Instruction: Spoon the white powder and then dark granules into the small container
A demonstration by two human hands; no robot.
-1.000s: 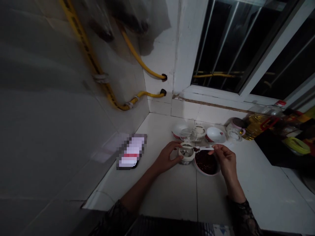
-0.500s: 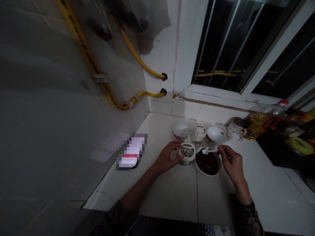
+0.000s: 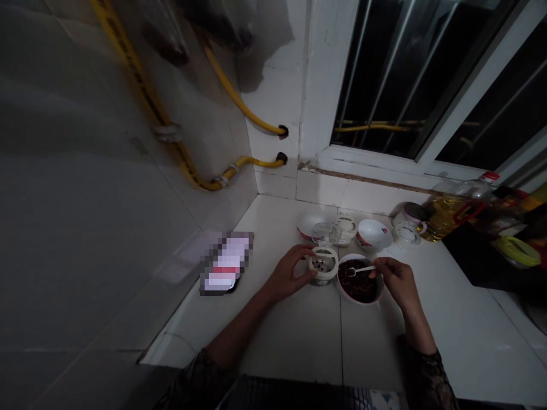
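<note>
My left hand [image 3: 287, 275] grips the side of a small white jar [image 3: 323, 266] that stands open on the white counter [image 3: 299, 336]. To its right sits a white bowl [image 3: 359, 283] filled with a dark red-brown chunky paste. My right hand [image 3: 396, 282] pinches the handle of a small white spoon [image 3: 359, 270], whose head rests over the paste in the bowl. The jar's inside looks dark, with little in it.
Behind stand two white bowls [image 3: 374, 234], a clear lidded container [image 3: 328, 232], a small pink-lidded pot [image 3: 409, 216] and an oil bottle [image 3: 457, 206]. A blurred-out flat object [image 3: 225, 263] lies at the left wall. Yellow hoses [image 3: 239, 108] run along the tiles. A dark stove edge [image 3: 478, 262] is at right.
The spoon was held over the jar's rim a second ago; my right hand has since carried it right and down into the bowl of paste. The left hand kept its hold.
</note>
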